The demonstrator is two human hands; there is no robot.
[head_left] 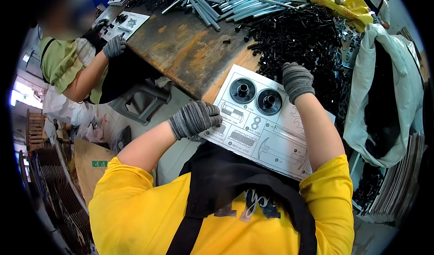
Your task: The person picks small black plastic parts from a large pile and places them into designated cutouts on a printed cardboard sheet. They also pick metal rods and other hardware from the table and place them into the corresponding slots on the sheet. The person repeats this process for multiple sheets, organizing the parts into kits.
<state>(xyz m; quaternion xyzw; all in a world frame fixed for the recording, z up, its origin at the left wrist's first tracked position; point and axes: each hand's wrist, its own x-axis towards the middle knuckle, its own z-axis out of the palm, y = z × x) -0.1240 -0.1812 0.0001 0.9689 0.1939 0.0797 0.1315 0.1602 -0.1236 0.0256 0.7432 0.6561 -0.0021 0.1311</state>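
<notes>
White rectangular card printed with part drawings is lying at the near edge of the rust-stained counter.

Small black labels are accompanying the outlines, with the heading partly covered by the right hand and forearm; two round black hubbed discs are sitting in the upper boxes. Gray-knit-gloved left hand is resting at the card's left edge, fingers curled; cannot tell whether they are grasping anything. Gray-knit-gloved right hand is hovering at or touching a heap of loose black bolts, fingers bent; grip not discernible. Crumpled yellow sack is showing reddish lettering. Open white woven sack is standing at right, contents too dark to tell.
</notes>
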